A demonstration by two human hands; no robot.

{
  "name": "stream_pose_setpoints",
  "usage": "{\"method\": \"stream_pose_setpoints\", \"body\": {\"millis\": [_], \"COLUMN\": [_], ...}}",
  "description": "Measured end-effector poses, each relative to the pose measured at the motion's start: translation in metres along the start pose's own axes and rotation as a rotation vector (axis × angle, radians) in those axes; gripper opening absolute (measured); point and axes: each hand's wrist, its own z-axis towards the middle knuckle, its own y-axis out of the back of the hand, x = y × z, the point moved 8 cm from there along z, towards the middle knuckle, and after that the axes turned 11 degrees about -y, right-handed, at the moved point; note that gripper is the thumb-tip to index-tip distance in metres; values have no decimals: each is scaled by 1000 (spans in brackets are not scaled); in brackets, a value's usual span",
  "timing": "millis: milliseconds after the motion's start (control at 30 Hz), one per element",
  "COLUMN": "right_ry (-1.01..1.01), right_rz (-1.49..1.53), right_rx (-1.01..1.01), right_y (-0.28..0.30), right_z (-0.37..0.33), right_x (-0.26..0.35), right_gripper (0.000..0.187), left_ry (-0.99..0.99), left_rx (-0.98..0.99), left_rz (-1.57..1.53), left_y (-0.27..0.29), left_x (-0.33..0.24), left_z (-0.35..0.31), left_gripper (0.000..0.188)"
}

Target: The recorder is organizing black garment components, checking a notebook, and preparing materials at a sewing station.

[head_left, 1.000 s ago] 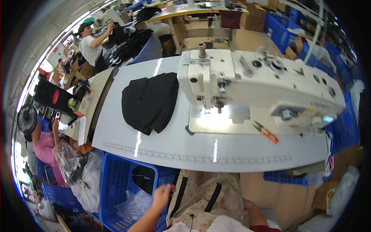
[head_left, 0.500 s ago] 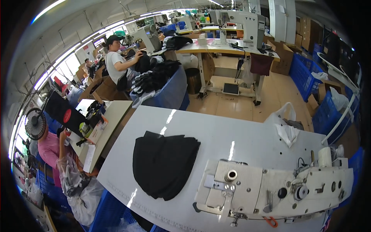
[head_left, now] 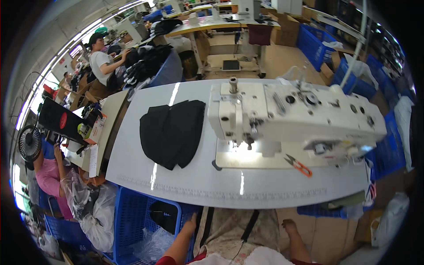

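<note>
My left hand (head_left: 189, 225) is low beside the right rim of a blue plastic basket (head_left: 116, 221); its fingers are too small and hidden to read. To the right of my lap, my right hand (head_left: 289, 227) hangs below the table edge, fingers loosely apart and nothing in them. A stack of black fabric pieces (head_left: 172, 132) lies on the white table (head_left: 128, 154), left of a white sewing machine (head_left: 282, 106) whose lamp lights the needle area. Orange-handled thread snips (head_left: 301, 167) rest at the machine's base. Neither hand touches the fabric.
Clear plastic and a black piece lie inside the blue basket. A fabric apron (head_left: 238, 225) covers my lap. A person in pink (head_left: 48, 176) sits at the left by a small fan (head_left: 30, 143). Another person (head_left: 99, 62) handles dark goods (head_left: 148, 66) beyond the table.
The view has tipped downward, so the table and machine sit higher and the machine's front shows. My hands, lap and the whole blue basket have come into view. The fabric stack lies unmoved.
</note>
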Motion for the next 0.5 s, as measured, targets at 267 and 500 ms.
{"method": "stream_pose_setpoints", "body": {"millis": [267,500], "right_ry": [1290,1258], "right_rz": [-170,-416], "right_rx": [-402,-945], "right_y": [43,56], "right_z": [-394,-343], "right_x": [209,289], "right_gripper": [17,44], "left_ry": [-855,-805], "left_rx": [-413,-1042], "left_rz": [-445,-27], "left_y": [213,290], "left_x": [-150,-239], "left_z": [-131,-10], "left_gripper": [23,61]}}
